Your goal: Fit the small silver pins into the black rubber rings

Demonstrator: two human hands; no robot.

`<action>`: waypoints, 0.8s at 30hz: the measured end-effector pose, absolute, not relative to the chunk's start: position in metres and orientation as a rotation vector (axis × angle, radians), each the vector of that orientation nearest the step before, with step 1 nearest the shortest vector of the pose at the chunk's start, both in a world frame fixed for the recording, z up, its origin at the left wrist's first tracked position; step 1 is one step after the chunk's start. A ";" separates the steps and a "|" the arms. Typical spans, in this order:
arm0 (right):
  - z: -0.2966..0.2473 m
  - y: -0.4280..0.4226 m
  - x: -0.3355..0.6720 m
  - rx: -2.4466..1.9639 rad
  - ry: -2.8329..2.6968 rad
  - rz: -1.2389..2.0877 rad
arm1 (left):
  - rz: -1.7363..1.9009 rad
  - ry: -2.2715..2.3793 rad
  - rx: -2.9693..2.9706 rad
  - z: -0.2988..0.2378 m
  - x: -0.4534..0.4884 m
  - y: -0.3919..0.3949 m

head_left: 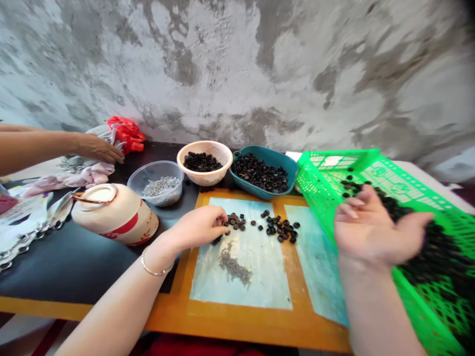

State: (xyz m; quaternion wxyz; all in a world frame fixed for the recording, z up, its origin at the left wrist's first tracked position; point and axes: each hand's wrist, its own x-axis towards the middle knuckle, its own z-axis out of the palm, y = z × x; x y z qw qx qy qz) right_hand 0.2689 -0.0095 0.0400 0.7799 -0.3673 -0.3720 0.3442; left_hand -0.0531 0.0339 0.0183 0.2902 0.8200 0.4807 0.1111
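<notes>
- The mottled wall (237, 74) rises beyond both your hands.
- The dark table (55, 272) spreads beneath and to the left of your left hand, edged in orange-brown nearest you.
- The green basket (411, 301) stands under and around your right hand, with a dark heap of small black pieces (438, 257) inside, mostly to that hand's right.
- A pale blue sheet (267, 282) lies under your left hand.
- The cream jug (107, 212) with red markings stands left of your left hand.
- The teal tub (260, 190), full of black pieces, sits beyond and between your hands.
- Your right hand (380, 232) is turned palm up, fingers loosely curled and thumb spread, holding nothing visible.
- The cream bowl (206, 178), also with black pieces, sits straight beyond your left hand; the clear bowl (168, 199) of grey pins is just left of it.
- Your left hand (202, 225) bends its fingers down at the near cluster of black rings (234, 221); you cannot tell whether it pinches one.
- A co-worker's hand (98, 147) reaches in far left, beside red plastic (128, 136).
- The pile of thin grey pins (233, 269) lies nearer you than your left hand.
</notes>
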 end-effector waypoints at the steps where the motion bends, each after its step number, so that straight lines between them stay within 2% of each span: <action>1: 0.037 -0.008 0.264 -0.796 -0.772 0.828 | 0.247 1.281 2.223 0.018 -0.053 0.033; 3: 0.024 -0.009 0.241 -0.947 -0.878 0.979 | 0.188 1.287 2.301 0.015 -0.050 0.032; 5: 0.006 -0.015 0.207 -1.168 -1.307 1.002 | 0.164 1.292 2.375 0.009 -0.046 0.030; 8: -0.018 -0.024 0.166 -1.215 -2.025 0.766 | 0.147 1.270 2.463 0.000 -0.041 0.029; 10: -0.030 -0.026 0.151 -1.199 -2.284 0.578 | 0.148 1.253 2.493 -0.004 -0.039 0.029; 15: -0.045 -0.021 0.144 -1.283 -2.472 0.298 | 0.185 1.201 2.533 -0.007 -0.036 0.029; 24: -0.044 -0.021 0.152 -1.310 -2.574 0.206 | 0.347 1.103 2.549 -0.001 -0.032 0.028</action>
